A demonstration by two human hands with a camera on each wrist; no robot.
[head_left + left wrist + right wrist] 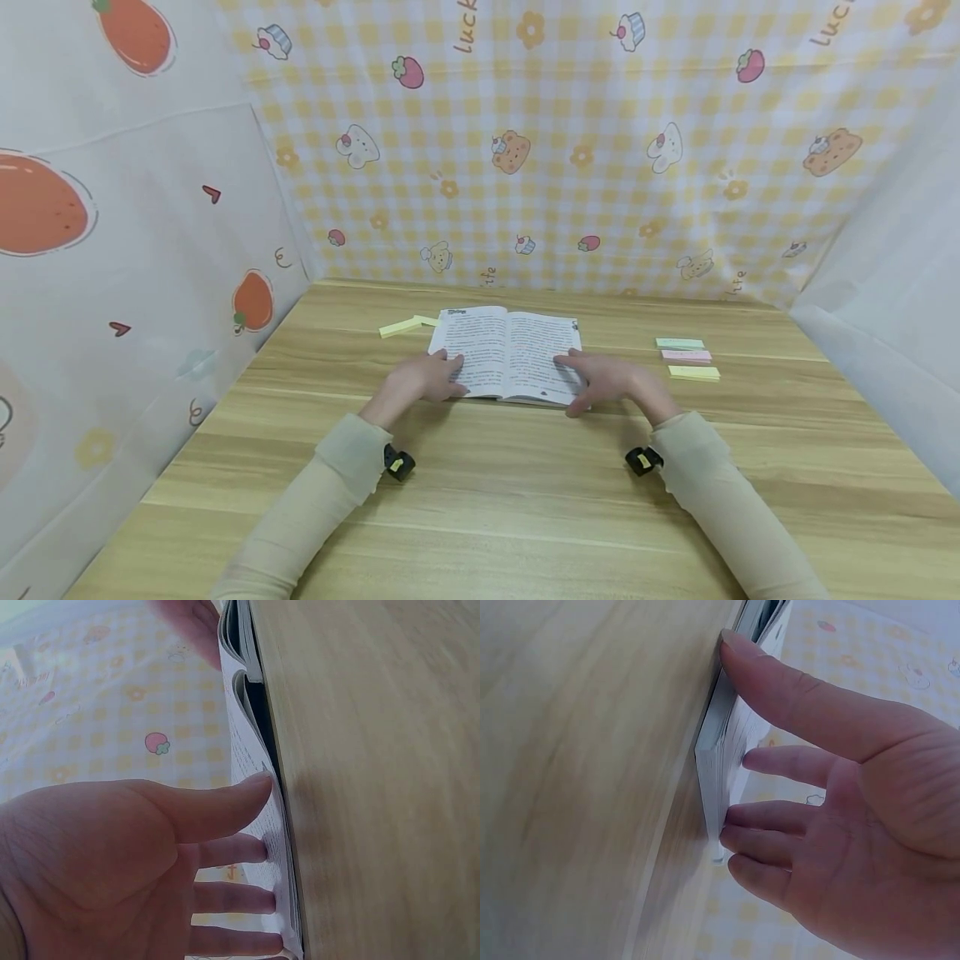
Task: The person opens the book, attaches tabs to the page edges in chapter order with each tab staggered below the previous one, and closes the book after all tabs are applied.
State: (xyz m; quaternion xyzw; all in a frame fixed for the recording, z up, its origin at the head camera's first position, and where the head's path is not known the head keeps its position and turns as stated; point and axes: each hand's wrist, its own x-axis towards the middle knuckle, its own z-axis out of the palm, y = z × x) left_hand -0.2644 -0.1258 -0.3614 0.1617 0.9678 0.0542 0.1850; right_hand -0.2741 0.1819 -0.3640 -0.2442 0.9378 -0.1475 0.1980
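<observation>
An open book (506, 354) with printed text lies flat on the wooden table, its pages curving up slightly from the central fold. On its left page rests my left hand (427, 377), thumb and straight fingertips touching the paper near the lower left edge. My right hand (609, 379) is at the book's lower right corner. In the right wrist view, its thumb (761, 679) lies along the bottom edge, and its spread fingers reach the side edge of the page stack (716, 780). Neither hand curls round the book.
Pale yellow paper strips (400, 327) lie behind and left of the book. To the right, green (680, 342), pink (686, 356) and yellow sticky-note pads (693, 372) sit in a column. Patterned cloth (555, 200) hangs behind the table (510, 508), with more cloth at both sides.
</observation>
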